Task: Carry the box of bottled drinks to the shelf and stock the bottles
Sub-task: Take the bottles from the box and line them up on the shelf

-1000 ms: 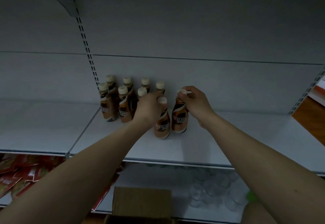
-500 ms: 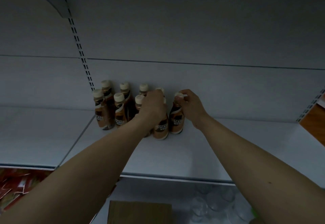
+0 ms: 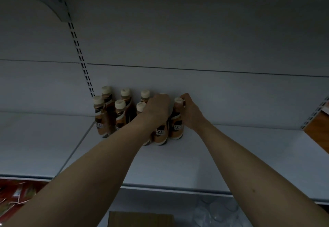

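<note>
Presently the stocking step is in hand: both hands are at the shelf, each setting a bottle into the group near the back panel. The left hand is closed over the cap and neck of one bottle, which stands upright on the shelf board. The right hand grips the neck of a second bottle just beside it, fingers around the cap, base on the board. Both bottles touch or nearly touch; the contact cannot be confirmed. Six further bottles stand in two rows immediately to the left. The box sits below, at the lower frame edge; its contents are not visible. Judgement: placement is almost complete. The next move calls for pressing the pair level with the rows, loosening both grips without tipping neighbours, then reaching down to the box.
</note>
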The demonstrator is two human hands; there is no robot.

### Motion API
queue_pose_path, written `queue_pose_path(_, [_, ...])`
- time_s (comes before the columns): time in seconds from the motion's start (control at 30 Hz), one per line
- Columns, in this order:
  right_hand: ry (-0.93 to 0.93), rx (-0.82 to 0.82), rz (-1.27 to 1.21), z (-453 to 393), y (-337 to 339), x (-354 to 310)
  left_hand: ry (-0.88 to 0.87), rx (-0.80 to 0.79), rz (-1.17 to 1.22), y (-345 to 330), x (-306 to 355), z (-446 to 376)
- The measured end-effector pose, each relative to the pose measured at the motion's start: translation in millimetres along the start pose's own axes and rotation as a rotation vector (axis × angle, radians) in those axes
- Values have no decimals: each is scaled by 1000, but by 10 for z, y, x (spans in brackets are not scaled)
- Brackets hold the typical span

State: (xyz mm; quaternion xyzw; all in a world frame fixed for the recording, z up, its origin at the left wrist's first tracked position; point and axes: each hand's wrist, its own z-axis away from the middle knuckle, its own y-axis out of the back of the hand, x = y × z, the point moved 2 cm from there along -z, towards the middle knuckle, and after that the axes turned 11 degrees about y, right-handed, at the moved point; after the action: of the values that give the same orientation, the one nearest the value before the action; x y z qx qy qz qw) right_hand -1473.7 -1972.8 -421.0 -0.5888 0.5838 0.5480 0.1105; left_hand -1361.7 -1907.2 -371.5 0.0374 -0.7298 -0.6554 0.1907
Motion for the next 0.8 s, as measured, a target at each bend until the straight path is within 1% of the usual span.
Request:
queue_pose_path(0.13, [8, -26, 49, -11, -4, -5, -73, -53, -12, 34, -92, -64])
queue_pose_path(0.23, [6, -37, 44, 12, -6, -13, -91, -46, -60, 34, -110, -58])
queue_pose_path(0.33, [-57, -65, 23, -1, 3, -42, -102, -45, -68, 8, -126, -44])
queue_pose_path(0.4, [-119, -133, 63, -21, 36, -96, -131, -45, -28, 41, -174, -50])
queue_pose_path(0.47, [-189, -192, 62, -46, 83, -170, -173, -9, 13, 152, -250, -40])
queue_pose_path(0.53, [-206, -163, 53, -119, 153, -307, -199, 74, 79, 348, -376, -12])
queue_pose_path(0.63, [-57, 11, 234, -329, 219, -645, -105, 253, 264, 698, -713, 7])
queue_pose_path(0.7, [68, 80, 286, -450, 153, -959, -2, 333, 328, 848, -1030, -6])
queue_pose_path(0.73, [120, 79, 291, -502, 87, -1107, 64, 343, 360, 879, -1209, -8])
queue_pose_path(0.8, [172, 5, 271, -581, -104, -1376, 197, 318, 400, 877, -1559, 11])
